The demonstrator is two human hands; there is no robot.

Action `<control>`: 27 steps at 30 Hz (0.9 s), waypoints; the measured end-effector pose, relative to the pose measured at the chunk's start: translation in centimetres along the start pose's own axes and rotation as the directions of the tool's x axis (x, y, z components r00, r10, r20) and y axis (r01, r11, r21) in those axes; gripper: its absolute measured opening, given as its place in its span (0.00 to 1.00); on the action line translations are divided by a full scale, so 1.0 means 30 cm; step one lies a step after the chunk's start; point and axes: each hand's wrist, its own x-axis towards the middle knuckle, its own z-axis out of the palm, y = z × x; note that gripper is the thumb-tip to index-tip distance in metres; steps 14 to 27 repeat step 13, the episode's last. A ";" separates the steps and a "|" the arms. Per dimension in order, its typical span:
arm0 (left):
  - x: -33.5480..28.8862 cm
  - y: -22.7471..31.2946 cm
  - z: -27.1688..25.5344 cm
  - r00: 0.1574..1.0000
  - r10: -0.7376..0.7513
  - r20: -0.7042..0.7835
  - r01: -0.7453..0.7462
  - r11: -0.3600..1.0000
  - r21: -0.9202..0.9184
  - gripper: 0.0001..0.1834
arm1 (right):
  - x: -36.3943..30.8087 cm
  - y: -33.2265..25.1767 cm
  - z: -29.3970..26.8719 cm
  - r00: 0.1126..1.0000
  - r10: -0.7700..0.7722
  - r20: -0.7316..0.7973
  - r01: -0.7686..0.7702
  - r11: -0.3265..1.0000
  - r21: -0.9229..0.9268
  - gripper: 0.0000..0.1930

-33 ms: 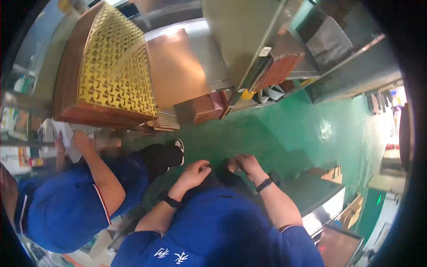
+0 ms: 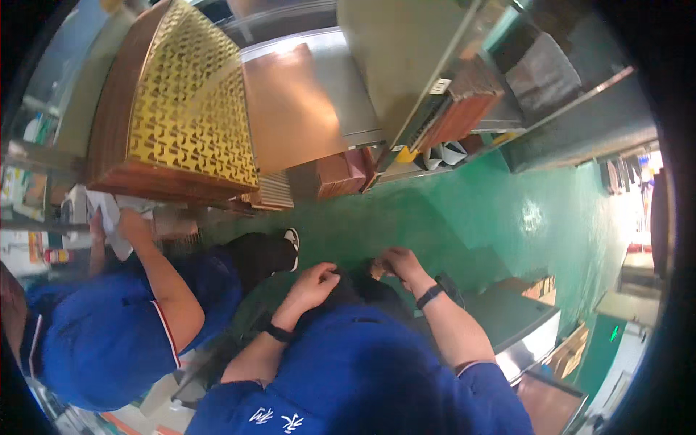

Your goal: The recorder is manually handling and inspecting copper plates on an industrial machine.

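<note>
My left hand (image 2: 313, 284) and my right hand (image 2: 397, 262) are close together in front of my waist, above my blue shirt (image 2: 362, 370). Both have their fingers curled on a dark, soft item (image 2: 355, 288) that lies between them. A small tan bit (image 2: 377, 270) shows at my right fingertips; I cannot tell what it is. Each wrist carries a black band, and most of the dark item is hidden by my hands and shirt.
A co-worker in a blue shirt and cap (image 2: 101, 341) stands at my left, one hand up at white cloth or paper (image 2: 109, 214). Beyond is a wooden cabinet with a gold lattice panel (image 2: 188, 116), metal shelving (image 2: 435, 94), green floor (image 2: 507, 210) and a steel box (image 2: 522, 326) at right.
</note>
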 end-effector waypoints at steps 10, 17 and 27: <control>-0.064 -0.404 0.238 0.825 -0.471 -0.312 0.145 0.711 -0.688 0.18 | 0.931 0.112 -0.038 0.994 -0.093 0.062 0.112 0.844 -0.524 0.13; -0.085 -0.611 0.411 0.731 -0.527 -0.433 0.000 0.634 -0.773 0.18 | 1.188 0.121 0.024 0.994 -0.035 0.108 0.083 0.871 -0.484 0.21; -0.085 -0.611 0.411 0.731 -0.527 -0.433 0.000 0.634 -0.773 0.18 | 1.188 0.121 0.024 0.994 -0.035 0.108 0.083 0.871 -0.484 0.21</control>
